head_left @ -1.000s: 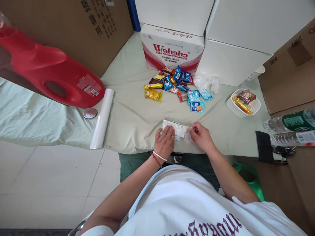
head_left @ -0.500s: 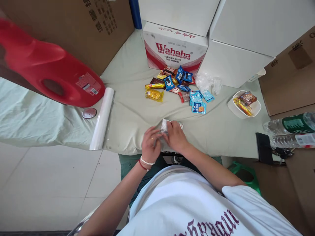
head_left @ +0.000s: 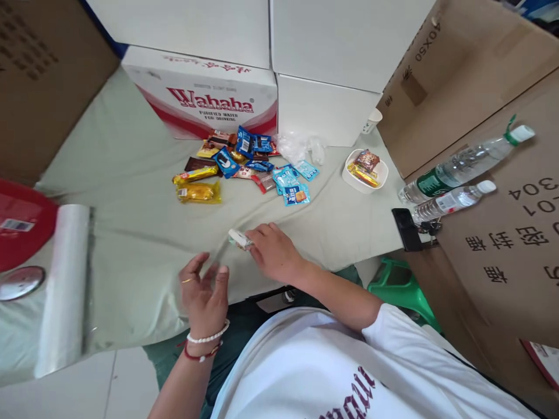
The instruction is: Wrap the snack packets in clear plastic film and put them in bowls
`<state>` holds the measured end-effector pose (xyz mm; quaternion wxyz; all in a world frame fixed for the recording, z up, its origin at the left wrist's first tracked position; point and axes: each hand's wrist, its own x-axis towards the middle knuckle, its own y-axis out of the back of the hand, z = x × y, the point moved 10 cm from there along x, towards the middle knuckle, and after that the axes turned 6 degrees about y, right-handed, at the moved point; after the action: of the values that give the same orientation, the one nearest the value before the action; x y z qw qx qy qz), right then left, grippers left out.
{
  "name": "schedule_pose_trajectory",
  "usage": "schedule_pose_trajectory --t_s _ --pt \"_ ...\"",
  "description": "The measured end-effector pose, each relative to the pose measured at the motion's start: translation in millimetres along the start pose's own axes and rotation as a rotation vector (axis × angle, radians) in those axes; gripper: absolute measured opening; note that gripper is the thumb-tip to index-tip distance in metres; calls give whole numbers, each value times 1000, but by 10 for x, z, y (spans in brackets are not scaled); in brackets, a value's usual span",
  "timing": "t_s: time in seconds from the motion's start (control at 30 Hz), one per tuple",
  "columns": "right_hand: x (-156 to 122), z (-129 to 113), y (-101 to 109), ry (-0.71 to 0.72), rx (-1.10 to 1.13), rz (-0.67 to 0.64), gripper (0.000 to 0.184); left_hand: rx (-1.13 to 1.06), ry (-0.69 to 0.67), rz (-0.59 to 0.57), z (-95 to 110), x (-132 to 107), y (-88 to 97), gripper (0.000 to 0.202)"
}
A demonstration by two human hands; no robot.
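Note:
Held at its near end by my right hand (head_left: 275, 253), a small white packet with pale green on it (head_left: 239, 237) is tilted just over the cloth-covered table (head_left: 144, 250). What kind of packet it is I cannot make out. My left hand (head_left: 203, 299) is apart from it to the left, palm up, its fingers spread and holding nothing. Beyond both hands lies a heap of wrapped snacks: a yellow packet (head_left: 198, 192), dark blue packets (head_left: 226, 162) and light blue sachets (head_left: 297, 195).
A Wahaha carton (head_left: 213, 105) stands behind the snacks, beside a crumpled clear bag (head_left: 301, 148). To the right are a white bowl (head_left: 358, 185) with snacks, a phone (head_left: 407, 230) and water bottles (head_left: 463, 166). A plastic roll (head_left: 65, 291) and red jug (head_left: 24, 230) are left.
My view has swung right. My left hand has come off the white packet and opened beside it. The packet is now lifted and tilted in my right hand.

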<state>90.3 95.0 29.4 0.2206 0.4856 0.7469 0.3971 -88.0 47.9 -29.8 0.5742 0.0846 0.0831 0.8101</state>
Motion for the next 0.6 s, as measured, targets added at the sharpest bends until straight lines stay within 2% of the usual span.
schedule_pose_trajectory --t_s 0.07,0.13,0.2,0.27,0.3,0.33,0.37,0.43,0.53,0.6 --pt "-127 111 75 -8 358 15 27 -145 126 -197 -25 -17 -293 60" --pt "-264 294 26 -94 747 85 30 -222 249 -383 -13 -102 -633 57" --pt "-419 531 -100 -231 1065 222 40 -225 316 -471 43 -198 -912 55" --pt "-586 804 -168 -354 1236 379 46 -185 308 -510 137 -275 -1133 56" --pt "-667 968 -121 -397 1255 453 46 -157 280 -527 186 -305 -1218 58" --pt "-750 1166 11 -425 1232 530 46 -124 244 -544 224 -329 -1275 59" --pt "-837 1403 237 -440 1174 617 44 -86 202 -550 244 -340 -1291 60" --pt "-1035 1983 929 -463 975 801 43 17 124 -517 193 -310 -1178 59" --pt "-1370 2911 2244 -571 460 1022 35 224 98 -376 -109 -178 -738 50" --pt "-1461 3450 2886 -640 299 1059 27 337 78 -288 -296 -99 -447 46"
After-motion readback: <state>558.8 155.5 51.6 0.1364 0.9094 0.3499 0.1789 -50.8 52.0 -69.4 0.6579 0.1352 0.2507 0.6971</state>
